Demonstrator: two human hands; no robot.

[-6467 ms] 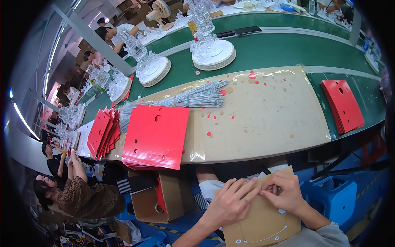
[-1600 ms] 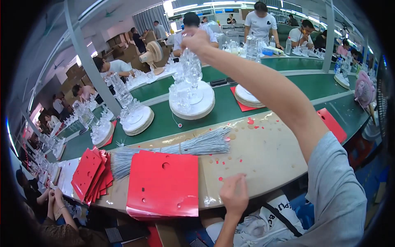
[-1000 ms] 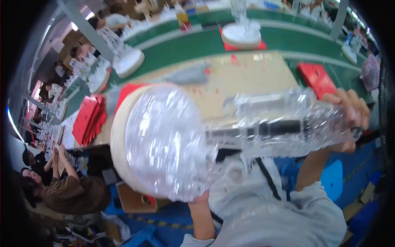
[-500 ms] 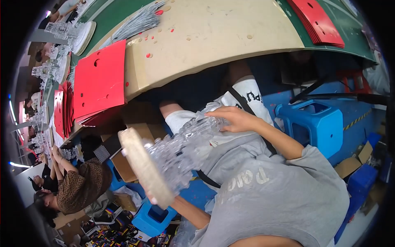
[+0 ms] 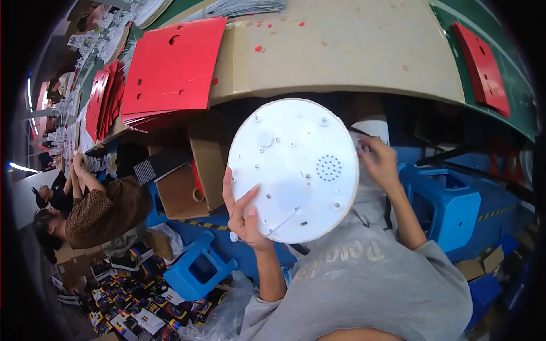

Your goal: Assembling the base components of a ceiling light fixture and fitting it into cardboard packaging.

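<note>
A round white base plate [image 5: 310, 122], with several small screw heads and a cluster of little holes, faces me upright above my lap. At its lower left my left hand [image 5: 247, 221] grips it, fingers spread across the white face. A thin wire or stick lies over the plate near its bottom edge. My right hand [image 5: 381, 162] is closed beside the right rim, with the fingertips partly hidden; whatever they pinch there is unclear. The plate blocks the clear plastic parts behind it from sight.
A stack of red punched sheets [image 5: 173, 62] lies on the tan-topped table [image 5: 352, 45]; more red sheets [image 5: 483, 71] lie at right. Blue stools [image 5: 446, 207] flank me. A cardboard box [image 5: 176, 190] and a co-worker in a leopard-print top [image 5: 108, 210] are at left.
The plate has turned from edge-on to face me and moved right. The clear plastic parts attached to it have gone behind it. My right hand has moved to the right, beside the rim.
</note>
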